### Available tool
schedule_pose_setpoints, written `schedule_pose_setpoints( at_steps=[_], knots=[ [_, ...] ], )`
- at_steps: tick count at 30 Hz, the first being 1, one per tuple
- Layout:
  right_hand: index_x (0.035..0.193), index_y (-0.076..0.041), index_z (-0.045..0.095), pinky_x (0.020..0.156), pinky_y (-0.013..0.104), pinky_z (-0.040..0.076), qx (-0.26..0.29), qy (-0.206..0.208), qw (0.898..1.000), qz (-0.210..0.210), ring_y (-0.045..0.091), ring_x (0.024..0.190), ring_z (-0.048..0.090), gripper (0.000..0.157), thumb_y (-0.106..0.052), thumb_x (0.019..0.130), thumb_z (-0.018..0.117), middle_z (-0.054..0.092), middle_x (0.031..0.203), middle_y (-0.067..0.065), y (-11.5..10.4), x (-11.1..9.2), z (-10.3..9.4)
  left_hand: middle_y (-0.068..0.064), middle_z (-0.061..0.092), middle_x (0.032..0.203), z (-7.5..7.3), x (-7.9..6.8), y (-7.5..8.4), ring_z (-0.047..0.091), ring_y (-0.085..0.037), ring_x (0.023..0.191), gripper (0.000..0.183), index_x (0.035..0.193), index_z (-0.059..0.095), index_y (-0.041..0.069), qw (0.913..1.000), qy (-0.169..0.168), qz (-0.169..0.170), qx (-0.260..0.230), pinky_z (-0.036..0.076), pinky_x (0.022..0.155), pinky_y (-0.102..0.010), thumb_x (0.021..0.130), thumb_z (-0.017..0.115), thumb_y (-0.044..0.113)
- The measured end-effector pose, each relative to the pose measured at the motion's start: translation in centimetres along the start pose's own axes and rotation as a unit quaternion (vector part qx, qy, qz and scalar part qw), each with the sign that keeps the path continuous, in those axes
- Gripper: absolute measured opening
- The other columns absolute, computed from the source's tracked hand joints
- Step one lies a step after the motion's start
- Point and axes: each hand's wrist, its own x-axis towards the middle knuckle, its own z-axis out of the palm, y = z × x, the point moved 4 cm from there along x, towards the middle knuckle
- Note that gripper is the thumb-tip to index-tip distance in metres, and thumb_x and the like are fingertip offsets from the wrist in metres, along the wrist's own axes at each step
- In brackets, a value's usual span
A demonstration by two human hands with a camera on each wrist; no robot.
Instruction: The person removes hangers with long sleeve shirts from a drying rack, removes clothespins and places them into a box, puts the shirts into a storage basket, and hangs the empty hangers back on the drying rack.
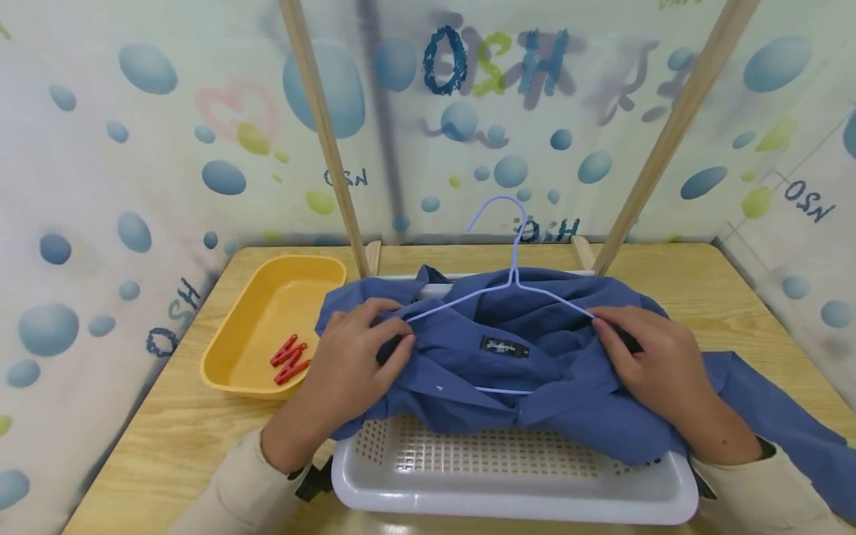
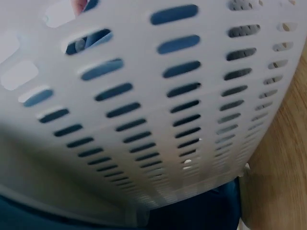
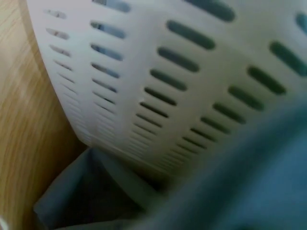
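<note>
A blue collared shirt (image 1: 455, 371) with a black neck label lies over the white basket (image 1: 515, 505). Inside its neck sits a pale lilac hanger (image 1: 514, 278), hook pointing up and arms spread toward both shoulders. My left hand (image 1: 357, 364) pinches the shirt at the hanger's left arm. At the other arm, my right hand (image 1: 658, 364) grips the shirt between thumb and fingers. One sleeve trails off to the right across the table. Both wrist views show mostly the slotted basket wall (image 2: 168, 96), with blue cloth (image 3: 259, 182) close to the right wrist camera.
To the left stands a yellow tray (image 1: 234, 319) with several red clothespins (image 1: 292, 360) in it. Two wooden poles (image 1: 328, 134) rise behind the basket, one on each side. The wooden table (image 1: 160, 446) meets a patterned curtain (image 1: 414, 171) at the back.
</note>
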Motion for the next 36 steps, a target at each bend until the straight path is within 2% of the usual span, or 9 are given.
schedule_pose_setpoints(
  at_steps=[4,12,13,15,19,20,25,30,36],
  knots=[
    [0.104,-0.001,0.075,0.095,-0.002,0.032,0.004,0.006,1.000,0.003,0.029,0.083,0.071,0.029,0.007,0.077,0.074,0.075,0.094,0.014,0.0,0.0,-0.2,-0.008,0.068,0.116,-0.2,-0.1,0.2,0.065,-0.026,0.106,0.016,0.085,0.076,0.018,0.9995,0.010,-0.005,0.031,0.043,0.082,-0.043,0.091,0.072,0.033],
    [0.102,0.001,0.074,0.095,-0.001,0.032,-0.001,0.027,1.000,0.016,0.032,0.082,0.070,0.022,0.005,0.081,0.072,0.075,0.093,0.017,0.2,0.1,-1.0,-0.008,0.070,0.110,-0.8,0.1,0.2,0.065,-0.029,0.099,0.017,0.080,0.077,0.016,0.9950,0.050,-0.001,0.087,0.045,0.080,-0.046,0.087,0.076,0.031],
    [0.102,0.002,0.074,0.095,-0.001,0.032,0.000,0.032,0.999,0.017,0.028,0.083,0.070,0.020,0.004,0.082,0.072,0.075,0.093,0.017,0.1,0.1,-1.1,-0.009,0.070,0.110,-0.9,0.0,0.1,0.065,-0.029,0.100,0.017,0.080,0.077,0.016,0.9943,0.054,-0.005,0.091,0.045,0.080,-0.047,0.087,0.076,0.031],
    [0.102,0.003,0.073,0.095,-0.001,0.033,0.010,0.034,0.999,0.022,0.009,0.091,0.069,0.017,0.001,0.085,0.070,0.074,0.093,0.019,0.1,0.2,-1.3,-0.010,0.069,0.110,-1.0,0.0,0.0,0.064,-0.031,0.101,0.018,0.082,0.078,0.014,0.9927,0.065,-0.009,0.101,0.046,0.080,-0.048,0.087,0.075,0.031],
    [0.100,0.005,0.073,0.094,0.001,0.037,0.047,0.054,0.997,0.024,-0.021,0.103,0.052,0.016,-0.006,0.091,0.067,0.073,0.091,0.022,0.0,0.3,-1.7,-0.012,0.070,0.109,-1.5,-0.1,-0.1,0.064,-0.033,0.103,0.020,0.083,0.077,0.011,0.9883,0.103,-0.009,0.112,0.046,0.080,-0.049,0.087,0.075,0.031],
    [0.100,0.006,0.073,0.094,0.001,0.037,0.056,0.055,0.997,0.025,-0.024,0.106,0.048,0.018,-0.009,0.093,0.065,0.072,0.091,0.023,0.0,0.4,-1.7,-0.013,0.070,0.109,-1.6,-0.1,-0.1,0.065,-0.034,0.102,0.020,0.083,0.077,0.010,0.9867,0.115,-0.008,0.114,0.047,0.079,-0.050,0.087,0.076,0.030],
    [0.098,0.007,0.073,0.093,0.002,0.039,0.077,0.073,0.994,0.015,-0.022,0.104,0.052,0.031,-0.023,0.098,0.062,0.071,0.088,0.024,-0.1,0.6,-1.8,-0.015,0.071,0.106,-2.0,-0.3,-0.4,0.068,-0.035,0.097,0.020,0.081,0.075,0.008,0.9830,0.155,-0.008,0.097,0.049,0.077,-0.049,0.083,0.079,0.027],
    [0.097,0.005,0.073,0.092,0.002,0.039,0.076,0.075,0.994,0.000,-0.023,0.103,0.052,0.032,-0.024,0.098,0.062,0.072,0.086,0.022,-0.1,0.4,-1.6,-0.015,0.070,0.106,-1.9,-0.3,-0.6,0.069,-0.034,0.096,0.021,0.088,0.071,0.006,0.9860,0.153,-0.028,0.060,0.055,0.081,-0.049,0.082,0.082,0.023],
    [0.096,0.005,0.073,0.093,0.002,0.039,0.076,0.079,0.994,0.000,-0.023,0.103,0.052,0.032,-0.025,0.098,0.062,0.072,0.085,0.022,-0.2,0.3,-1.5,-0.014,0.070,0.111,-1.7,-0.1,-1.0,0.068,-0.032,0.101,0.044,0.118,0.061,0.006,0.9883,0.127,-0.069,0.050,0.056,0.084,-0.048,0.084,0.079,0.027]
  ],
)
